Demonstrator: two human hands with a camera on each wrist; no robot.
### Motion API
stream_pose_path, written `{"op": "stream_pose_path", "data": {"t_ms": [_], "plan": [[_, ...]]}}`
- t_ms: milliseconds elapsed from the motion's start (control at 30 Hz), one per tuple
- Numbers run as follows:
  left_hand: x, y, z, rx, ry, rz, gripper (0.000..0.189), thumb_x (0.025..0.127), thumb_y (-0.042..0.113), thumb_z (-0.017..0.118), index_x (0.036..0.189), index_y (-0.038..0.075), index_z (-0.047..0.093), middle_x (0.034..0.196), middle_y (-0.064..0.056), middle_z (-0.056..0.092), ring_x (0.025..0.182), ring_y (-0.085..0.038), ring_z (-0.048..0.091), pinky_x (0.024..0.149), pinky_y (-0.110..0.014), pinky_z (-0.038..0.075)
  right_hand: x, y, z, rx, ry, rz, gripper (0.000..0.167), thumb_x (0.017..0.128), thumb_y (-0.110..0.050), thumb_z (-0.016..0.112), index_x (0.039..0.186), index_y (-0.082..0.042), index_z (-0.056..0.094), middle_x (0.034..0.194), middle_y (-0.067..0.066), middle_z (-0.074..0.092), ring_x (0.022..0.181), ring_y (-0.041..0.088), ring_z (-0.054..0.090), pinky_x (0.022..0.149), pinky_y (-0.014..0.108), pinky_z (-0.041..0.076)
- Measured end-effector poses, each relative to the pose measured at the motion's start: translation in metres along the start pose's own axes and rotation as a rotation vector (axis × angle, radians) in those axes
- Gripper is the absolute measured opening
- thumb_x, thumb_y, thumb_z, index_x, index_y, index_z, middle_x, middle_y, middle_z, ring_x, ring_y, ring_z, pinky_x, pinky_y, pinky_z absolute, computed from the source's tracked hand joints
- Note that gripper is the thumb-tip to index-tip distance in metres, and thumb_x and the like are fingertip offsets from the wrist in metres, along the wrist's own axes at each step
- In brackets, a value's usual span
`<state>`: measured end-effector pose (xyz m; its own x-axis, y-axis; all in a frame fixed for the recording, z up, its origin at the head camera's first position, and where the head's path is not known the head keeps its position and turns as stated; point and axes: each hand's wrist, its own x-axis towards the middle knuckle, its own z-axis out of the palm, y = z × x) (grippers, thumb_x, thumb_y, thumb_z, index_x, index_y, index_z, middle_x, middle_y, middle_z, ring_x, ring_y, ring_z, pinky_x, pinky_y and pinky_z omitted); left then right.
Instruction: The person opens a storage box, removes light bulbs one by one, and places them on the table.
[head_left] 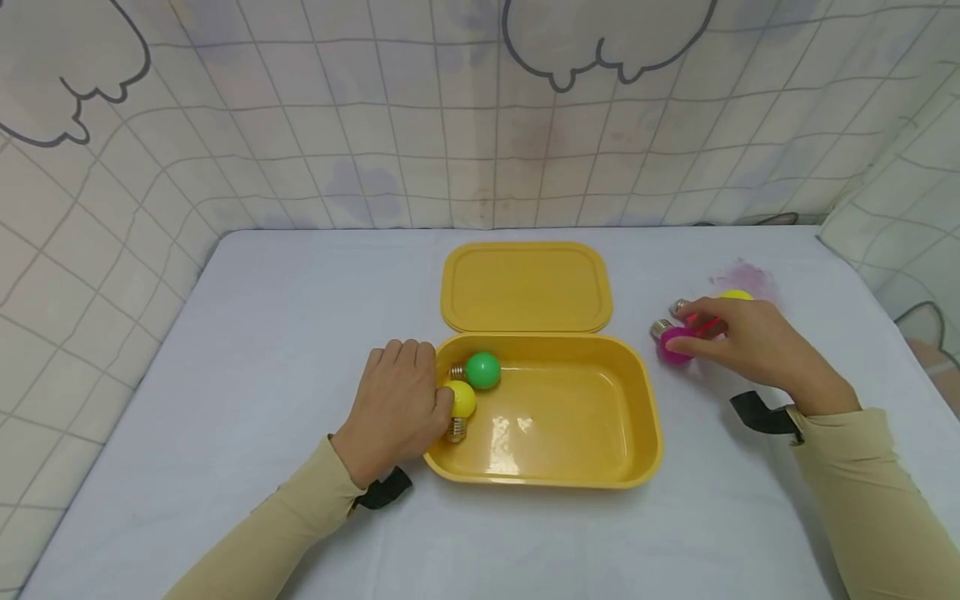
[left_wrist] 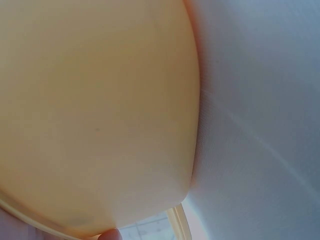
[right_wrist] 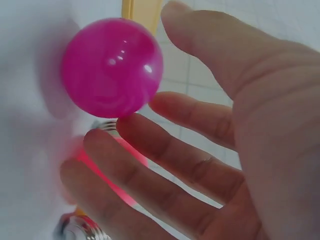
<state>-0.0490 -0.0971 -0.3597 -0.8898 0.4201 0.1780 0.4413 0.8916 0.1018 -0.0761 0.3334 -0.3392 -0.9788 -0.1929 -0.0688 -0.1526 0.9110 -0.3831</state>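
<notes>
My left hand (head_left: 401,396) grips the left rim of a yellow plastic box (head_left: 648,408), its thumb lying over the edge. Inside, close by that thumb, lie a green light bulb (head_left: 483,371) and a yellow light bulb (head_left: 462,400). The left wrist view is filled by the box's outer wall (left_wrist: 100,100). Right of the box, my right hand (head_left: 757,346) reaches around a magenta bulb (right_wrist: 112,67), thumb and fingers spread, fingertips right at its surface. Behind those fingers sits a red-pink bulb (right_wrist: 107,170), partly hidden. Another yellow bulb (head_left: 737,294) peeks out beyond the hand.
The yellow lid (head_left: 527,287) lies flat just behind the box. A white cloth (head_left: 300,308) covers the table, with a faint purple stain (head_left: 750,277) at the back right. Grid-patterned curtains (head_left: 465,158) stand behind and at the sides.
</notes>
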Motion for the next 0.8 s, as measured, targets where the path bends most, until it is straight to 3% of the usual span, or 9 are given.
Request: {"op": "stream_pose_path", "data": {"t_ms": [167, 433, 633, 700, 800], "plan": [[-0.004, -0.004, 0.001, -0.010, 0.017, -0.009, 0.018, 0.086, 0.020, 0.051, 0.079, 0.007, 0.041, 0.070, -0.004, 0.037, 0.069, -0.023, 0.033, 0.069, -0.033, 0.024, 0.001, -0.006, -0.005, -0.028, 0.008, -0.020, 0.049, 0.087, -0.040, 0.081, 0.125, -0.010, 0.072, 0.104, 0.008, 0.077, 0.094, 0.026, 0.071, 0.085, 0.048, 0.059], [-0.010, -0.010, 0.002, -0.011, 0.037, -0.011, 0.018, 0.087, 0.020, 0.050, 0.079, 0.008, 0.040, 0.070, -0.004, 0.036, 0.068, -0.022, 0.032, 0.068, -0.033, 0.024, 0.002, -0.022, -0.012, -0.018, 0.002, 0.021, 0.049, 0.088, -0.038, 0.080, 0.125, -0.007, 0.070, 0.106, 0.011, 0.074, 0.098, 0.031, 0.067, 0.082, 0.051, 0.060], [-0.009, -0.010, 0.000, -0.020, 0.007, -0.029, 0.018, 0.087, 0.020, 0.050, 0.079, 0.008, 0.040, 0.071, -0.005, 0.037, 0.070, -0.023, 0.034, 0.070, -0.034, 0.025, -0.002, -0.036, -0.014, -0.015, 0.028, -0.005, 0.047, 0.089, -0.039, 0.079, 0.126, -0.011, 0.071, 0.107, 0.009, 0.075, 0.095, 0.027, 0.069, 0.080, 0.048, 0.062], [-0.006, -0.008, 0.000, -0.025, -0.011, -0.026, 0.018, 0.088, 0.021, 0.050, 0.080, 0.007, 0.042, 0.073, -0.005, 0.039, 0.072, -0.024, 0.035, 0.071, -0.034, 0.026, -0.006, -0.040, -0.016, -0.007, 0.062, -0.018, 0.044, 0.089, -0.040, 0.079, 0.124, -0.013, 0.072, 0.105, 0.006, 0.076, 0.093, 0.024, 0.070, 0.080, 0.044, 0.062], [-0.002, -0.006, 0.000, -0.020, -0.021, -0.011, 0.019, 0.090, 0.023, 0.049, 0.082, 0.006, 0.043, 0.075, -0.005, 0.040, 0.075, -0.024, 0.035, 0.073, -0.035, 0.027, -0.010, -0.047, -0.016, 0.026, 0.153, -0.062, 0.036, 0.087, -0.037, 0.081, 0.117, -0.018, 0.075, 0.098, 0.000, 0.078, 0.085, 0.015, 0.073, 0.078, 0.026, 0.059]]}}
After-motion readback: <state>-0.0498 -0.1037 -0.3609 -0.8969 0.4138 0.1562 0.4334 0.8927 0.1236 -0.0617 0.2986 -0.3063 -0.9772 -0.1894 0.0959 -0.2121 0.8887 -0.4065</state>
